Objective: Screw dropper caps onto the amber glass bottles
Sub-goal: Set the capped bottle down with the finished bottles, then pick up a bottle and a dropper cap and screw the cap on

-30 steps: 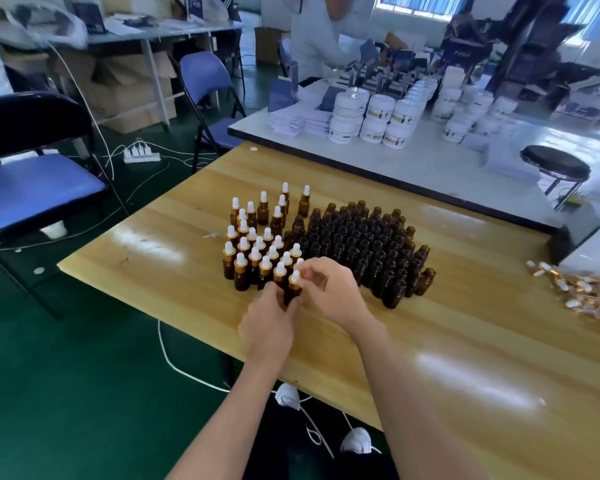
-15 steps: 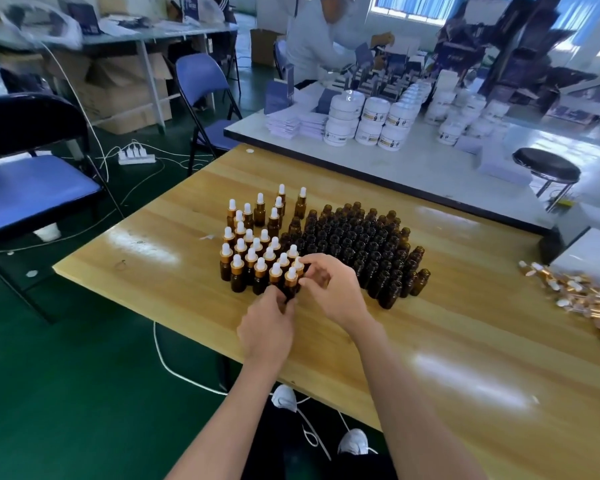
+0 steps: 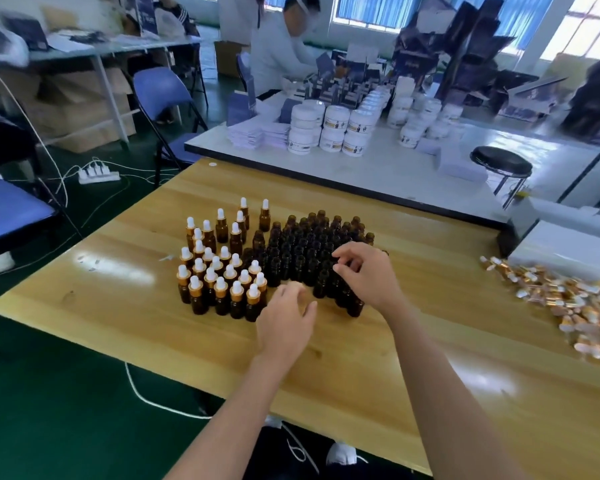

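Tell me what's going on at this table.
A person is capping amber bottles at a table. The capped bottles stand on the left, the open bottles beside them. The right hand hovers over the open bottles, the left hand near the capped ones; neither plainly holds anything. Far right lie loose caps.

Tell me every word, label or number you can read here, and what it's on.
Labels on the white jars: too blurred to read.
Lettering on the dark blue sign at the back: too small to read.
The amber bottles: no labels visible.
So nothing here is legible.
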